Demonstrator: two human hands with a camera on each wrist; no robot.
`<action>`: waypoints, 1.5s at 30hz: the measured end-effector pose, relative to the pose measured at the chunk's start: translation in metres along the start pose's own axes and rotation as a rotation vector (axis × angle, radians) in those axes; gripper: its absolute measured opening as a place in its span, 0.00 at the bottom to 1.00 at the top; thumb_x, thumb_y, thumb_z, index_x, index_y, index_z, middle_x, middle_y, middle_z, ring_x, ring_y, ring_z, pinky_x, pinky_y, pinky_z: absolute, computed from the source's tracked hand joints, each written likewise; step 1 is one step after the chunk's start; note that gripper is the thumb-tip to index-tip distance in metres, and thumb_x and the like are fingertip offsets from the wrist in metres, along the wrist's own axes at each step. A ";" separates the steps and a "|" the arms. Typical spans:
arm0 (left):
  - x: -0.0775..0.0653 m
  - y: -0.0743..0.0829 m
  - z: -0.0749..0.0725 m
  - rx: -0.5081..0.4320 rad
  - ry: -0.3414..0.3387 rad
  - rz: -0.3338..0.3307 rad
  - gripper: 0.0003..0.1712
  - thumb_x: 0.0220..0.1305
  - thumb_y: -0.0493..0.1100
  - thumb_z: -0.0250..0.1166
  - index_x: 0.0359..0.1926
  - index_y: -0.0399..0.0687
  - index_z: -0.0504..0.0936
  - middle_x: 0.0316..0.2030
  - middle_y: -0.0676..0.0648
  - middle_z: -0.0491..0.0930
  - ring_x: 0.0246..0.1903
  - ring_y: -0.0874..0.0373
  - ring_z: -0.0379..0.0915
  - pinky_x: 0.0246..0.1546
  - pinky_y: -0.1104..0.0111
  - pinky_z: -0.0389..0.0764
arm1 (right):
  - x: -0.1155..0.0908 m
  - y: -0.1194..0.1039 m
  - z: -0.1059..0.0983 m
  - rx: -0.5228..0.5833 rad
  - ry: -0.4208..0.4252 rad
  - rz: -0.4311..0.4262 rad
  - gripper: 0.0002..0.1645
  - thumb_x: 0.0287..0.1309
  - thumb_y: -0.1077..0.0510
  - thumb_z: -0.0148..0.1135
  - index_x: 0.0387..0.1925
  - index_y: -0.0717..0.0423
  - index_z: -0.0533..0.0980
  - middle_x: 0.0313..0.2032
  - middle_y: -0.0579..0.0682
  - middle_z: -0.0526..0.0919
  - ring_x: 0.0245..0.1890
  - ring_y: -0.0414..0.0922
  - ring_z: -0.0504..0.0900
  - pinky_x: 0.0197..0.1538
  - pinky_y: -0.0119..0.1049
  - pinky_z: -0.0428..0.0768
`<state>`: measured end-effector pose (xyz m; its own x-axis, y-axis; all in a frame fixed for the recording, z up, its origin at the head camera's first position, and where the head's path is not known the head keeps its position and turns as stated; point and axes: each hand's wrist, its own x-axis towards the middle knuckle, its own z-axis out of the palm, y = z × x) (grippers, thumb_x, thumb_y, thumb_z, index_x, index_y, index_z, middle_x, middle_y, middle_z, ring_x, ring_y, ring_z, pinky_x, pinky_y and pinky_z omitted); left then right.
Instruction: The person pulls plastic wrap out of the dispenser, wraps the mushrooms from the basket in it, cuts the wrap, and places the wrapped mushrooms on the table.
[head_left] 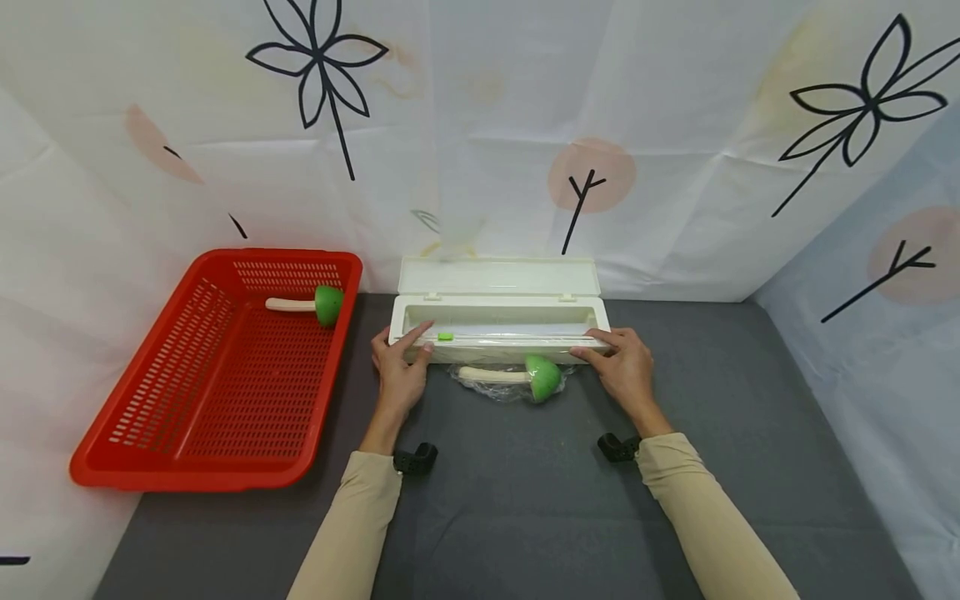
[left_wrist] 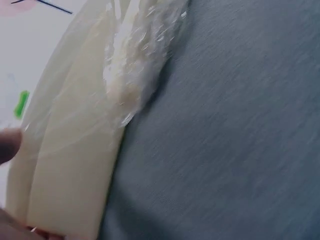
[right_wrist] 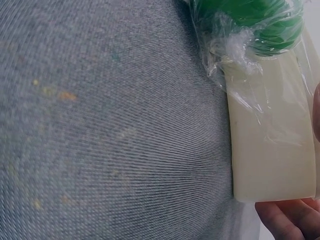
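A long white cling film dispenser box [head_left: 498,304] stands with its lid [head_left: 495,277] raised at the back. Along its front edge sits a green slide cutter [head_left: 446,337]. My left hand [head_left: 402,367] holds the box's left end, thumb at the front. The right hand [head_left: 624,367] grips the right end, with fingers [right_wrist: 287,220] round the end in the right wrist view. Before the box, between both hands, lies a cream-stemmed piece with a rounded green head [head_left: 543,377], in crinkled clear film [left_wrist: 145,55]. The film reaches up over the box's front wall [right_wrist: 272,150].
On the left stands a red slotted basket [head_left: 198,479]. A second cream-stemmed, green-headed piece [head_left: 327,306] lies in its back right part. Dark grey cloth [head_left: 517,517] covers the table, and a patterned white curtain [head_left: 480,125] hangs close behind the box.
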<state>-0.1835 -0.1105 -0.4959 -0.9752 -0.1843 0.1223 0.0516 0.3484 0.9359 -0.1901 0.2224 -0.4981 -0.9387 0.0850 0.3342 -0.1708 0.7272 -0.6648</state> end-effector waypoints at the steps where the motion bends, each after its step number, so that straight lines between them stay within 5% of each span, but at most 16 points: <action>1: 0.001 0.000 -0.002 0.023 -0.025 0.014 0.17 0.70 0.36 0.64 0.59 0.45 0.85 0.68 0.30 0.50 0.69 0.35 0.40 0.67 0.40 0.47 | 0.000 0.001 0.000 -0.001 0.001 0.001 0.27 0.48 0.56 0.81 0.50 0.65 0.85 0.49 0.68 0.78 0.33 0.59 0.83 0.39 0.56 0.79; 6: 0.006 -0.003 -0.013 0.135 -0.102 0.058 0.15 0.71 0.42 0.66 0.55 0.45 0.87 0.65 0.31 0.55 0.67 0.39 0.46 0.65 0.43 0.52 | -0.001 0.003 0.002 -0.004 -0.003 0.011 0.27 0.48 0.55 0.81 0.50 0.64 0.85 0.48 0.67 0.78 0.33 0.58 0.82 0.40 0.55 0.78; 11: 0.011 -0.003 -0.020 0.145 -0.084 0.057 0.15 0.66 0.43 0.71 0.51 0.43 0.89 0.63 0.30 0.62 0.65 0.40 0.54 0.64 0.44 0.59 | -0.001 0.003 0.003 -0.010 0.000 0.009 0.27 0.48 0.55 0.81 0.50 0.64 0.85 0.48 0.67 0.78 0.33 0.59 0.83 0.40 0.56 0.78; 18: 0.013 0.002 -0.024 0.104 -0.115 0.005 0.24 0.64 0.45 0.73 0.60 0.43 0.84 0.70 0.28 0.54 0.71 0.35 0.48 0.66 0.40 0.56 | 0.000 0.002 0.003 0.003 0.006 0.002 0.27 0.47 0.55 0.81 0.50 0.64 0.85 0.48 0.67 0.78 0.32 0.58 0.82 0.39 0.56 0.78; 22: 0.014 -0.001 -0.023 0.125 -0.137 0.006 0.22 0.64 0.46 0.74 0.57 0.44 0.86 0.71 0.29 0.53 0.71 0.35 0.46 0.67 0.40 0.53 | 0.000 0.002 0.002 0.003 -0.011 0.014 0.28 0.48 0.55 0.81 0.50 0.63 0.85 0.48 0.67 0.78 0.33 0.58 0.82 0.40 0.55 0.78; 27: 0.015 -0.009 -0.023 0.070 -0.118 0.043 0.19 0.61 0.43 0.75 0.52 0.40 0.88 0.65 0.29 0.60 0.66 0.36 0.53 0.64 0.44 0.57 | 0.002 0.005 -0.004 0.027 -0.085 0.026 0.27 0.52 0.54 0.79 0.53 0.60 0.84 0.49 0.65 0.76 0.34 0.57 0.81 0.41 0.52 0.78; 32: 0.017 -0.015 -0.022 0.028 -0.115 0.034 0.20 0.61 0.42 0.76 0.52 0.38 0.87 0.65 0.30 0.60 0.65 0.38 0.55 0.62 0.47 0.59 | 0.008 0.006 -0.020 0.075 -0.270 0.027 0.31 0.61 0.54 0.73 0.64 0.57 0.78 0.55 0.65 0.70 0.44 0.58 0.78 0.47 0.53 0.78; 34: 0.017 -0.016 -0.022 0.016 -0.114 0.030 0.19 0.61 0.41 0.75 0.52 0.38 0.87 0.67 0.30 0.60 0.68 0.38 0.54 0.65 0.46 0.59 | 0.009 -0.001 -0.025 0.064 -0.287 0.033 0.35 0.61 0.53 0.73 0.67 0.59 0.74 0.60 0.68 0.66 0.54 0.63 0.73 0.54 0.60 0.74; 37: 0.015 -0.016 -0.022 -0.016 -0.112 0.043 0.18 0.61 0.40 0.75 0.51 0.38 0.87 0.69 0.30 0.64 0.73 0.37 0.51 0.69 0.45 0.57 | 0.009 -0.020 -0.025 0.018 -0.196 0.003 0.36 0.57 0.53 0.77 0.65 0.61 0.76 0.61 0.69 0.65 0.61 0.66 0.66 0.58 0.64 0.69; 41: 0.014 -0.016 -0.021 -0.066 -0.104 0.068 0.17 0.61 0.38 0.75 0.50 0.38 0.88 0.62 0.33 0.76 0.75 0.38 0.50 0.72 0.46 0.54 | 0.009 -0.052 -0.013 0.000 -0.094 -0.132 0.26 0.52 0.56 0.79 0.52 0.63 0.84 0.49 0.65 0.75 0.51 0.62 0.73 0.51 0.58 0.73; 45: 0.015 -0.017 -0.018 -0.098 -0.097 0.091 0.16 0.61 0.37 0.75 0.50 0.37 0.87 0.61 0.32 0.77 0.72 0.40 0.57 0.70 0.48 0.60 | 0.012 -0.079 0.009 0.088 -0.191 -0.241 0.19 0.54 0.58 0.77 0.47 0.63 0.86 0.38 0.57 0.81 0.40 0.54 0.79 0.44 0.49 0.78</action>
<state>-0.1951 -0.1358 -0.5037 -0.9816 -0.0646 0.1797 0.1564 0.2674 0.9508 -0.1905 0.1597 -0.4470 -0.9059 -0.2179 0.3632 -0.4126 0.6482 -0.6400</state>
